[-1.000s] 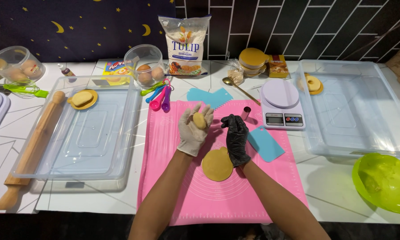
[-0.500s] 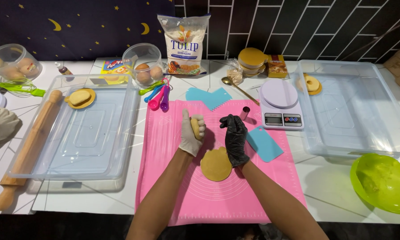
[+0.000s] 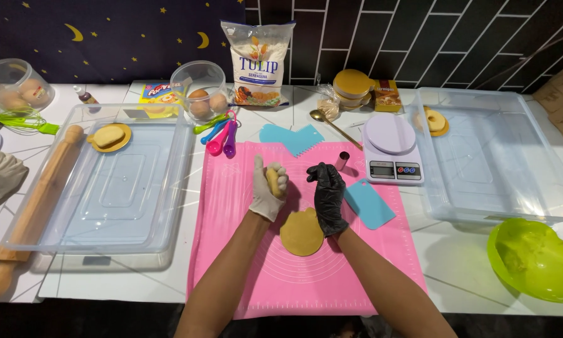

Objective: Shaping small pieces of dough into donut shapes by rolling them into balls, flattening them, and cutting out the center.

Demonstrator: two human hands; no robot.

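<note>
- Left hand (image 3: 267,191), white glove, now clenches the dough lump (image 3: 273,180) tighter than a second ago; the lump was resting more openly in the palm, now fingers wrap round it and only a strip of tan dough shows.
- Right hand (image 3: 327,199), black glove, has shifted a little; it grasps nothing, fingers loosely curled, heel resting at the right edge of the flat dough disc (image 3: 301,231).
- Change reads as squeezing and shaping of the lump, judged from the tighter fist.
- Lump: tan, smooth, held upright above the pink mat (image 3: 256,275), just up-left of the disc.
- Disc: flat, roundish, one notched edge, lying on the mat below the left fist, touching the right hand.
- Small metal cutter (image 3: 342,161) stands just above the right hand; blue scraper (image 3: 369,203) just right of it.
- Another person's gloved hand (image 3: 0,175) has come in far left of the left fist.
</note>
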